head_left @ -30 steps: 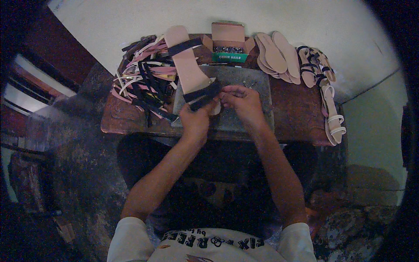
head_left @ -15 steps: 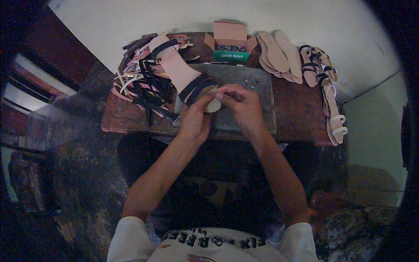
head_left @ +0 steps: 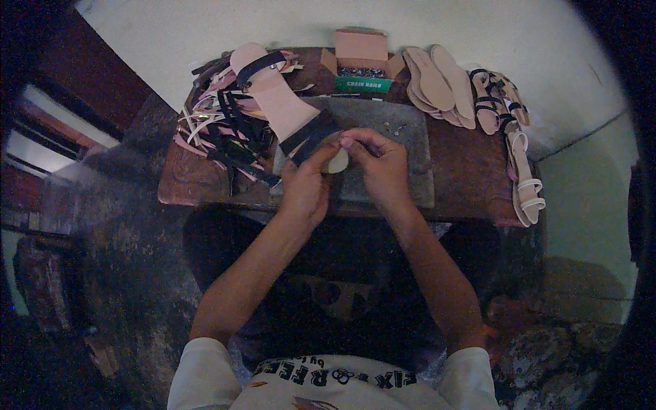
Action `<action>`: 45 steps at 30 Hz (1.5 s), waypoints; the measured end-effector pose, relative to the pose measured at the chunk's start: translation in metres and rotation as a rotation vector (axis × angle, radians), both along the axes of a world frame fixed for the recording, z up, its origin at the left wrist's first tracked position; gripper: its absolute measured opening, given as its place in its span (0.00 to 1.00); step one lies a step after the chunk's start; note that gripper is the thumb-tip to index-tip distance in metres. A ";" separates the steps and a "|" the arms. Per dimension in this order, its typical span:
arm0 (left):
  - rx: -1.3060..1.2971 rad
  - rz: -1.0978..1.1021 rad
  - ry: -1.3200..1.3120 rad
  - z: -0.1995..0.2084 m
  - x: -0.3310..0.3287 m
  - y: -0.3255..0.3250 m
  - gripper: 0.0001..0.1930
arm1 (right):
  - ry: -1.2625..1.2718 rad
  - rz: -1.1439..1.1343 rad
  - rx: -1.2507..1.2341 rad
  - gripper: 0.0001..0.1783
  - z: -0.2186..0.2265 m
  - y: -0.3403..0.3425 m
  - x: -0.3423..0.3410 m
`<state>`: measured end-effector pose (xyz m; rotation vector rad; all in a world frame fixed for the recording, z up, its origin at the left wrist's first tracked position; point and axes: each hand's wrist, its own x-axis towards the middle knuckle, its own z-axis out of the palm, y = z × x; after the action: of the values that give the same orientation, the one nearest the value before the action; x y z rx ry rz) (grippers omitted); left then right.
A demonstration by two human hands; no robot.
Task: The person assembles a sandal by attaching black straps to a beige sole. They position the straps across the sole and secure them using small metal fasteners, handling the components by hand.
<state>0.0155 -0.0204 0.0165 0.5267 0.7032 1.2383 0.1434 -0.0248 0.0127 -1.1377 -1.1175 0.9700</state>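
A pink-beige sandal [head_left: 292, 109] with black straps slants up and left from my hands, above the work slab. My left hand [head_left: 306, 181] is closed round its near end, thumb on top, beside the wide black strap [head_left: 309, 137]. A pale round part of the sole [head_left: 338, 162] shows between my hands. My right hand [head_left: 383, 160] is closed, with thumb and forefinger pinched together at the sandal's near edge. Whether a small piece lies between those fingertips is hidden.
On the wooden table [head_left: 465, 184] lies a dark grey slab [head_left: 403, 178] with a few small metal bits [head_left: 395, 128]. A strap pile [head_left: 229, 130] is at left. An open nail box [head_left: 362, 83] stands behind. Loose insoles [head_left: 451, 82], black-strapped sandals [head_left: 486, 102] and white-strapped sandals [head_left: 527, 184] lie right.
The sandal has rolled slightly in my left hand, and its far end has shifted a little. My right fingertips stay pinched at its near edge.
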 end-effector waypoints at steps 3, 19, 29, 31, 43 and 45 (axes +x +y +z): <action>0.039 0.047 0.064 0.002 0.002 -0.002 0.15 | -0.032 -0.009 0.007 0.07 -0.001 0.001 0.000; 0.035 0.069 0.053 -0.003 0.005 -0.002 0.14 | 0.207 -0.005 -0.160 0.10 -0.002 -0.001 -0.004; 0.048 0.098 0.063 0.004 0.008 -0.007 0.13 | 0.226 -0.023 -0.181 0.10 0.003 -0.004 -0.007; 0.044 0.092 0.070 0.003 0.008 -0.007 0.12 | 0.241 -0.036 -0.189 0.09 0.003 -0.005 -0.008; 0.048 0.099 0.145 0.006 0.011 -0.010 0.12 | 0.259 -0.113 -0.111 0.14 0.003 -0.006 -0.009; 0.046 0.106 0.144 0.006 0.011 -0.011 0.12 | 0.193 -0.093 -0.095 0.15 0.002 -0.006 -0.008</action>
<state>0.0264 -0.0312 0.0220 0.6270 0.8343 1.3274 0.1355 -0.0307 0.0152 -1.1360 -0.8645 1.0448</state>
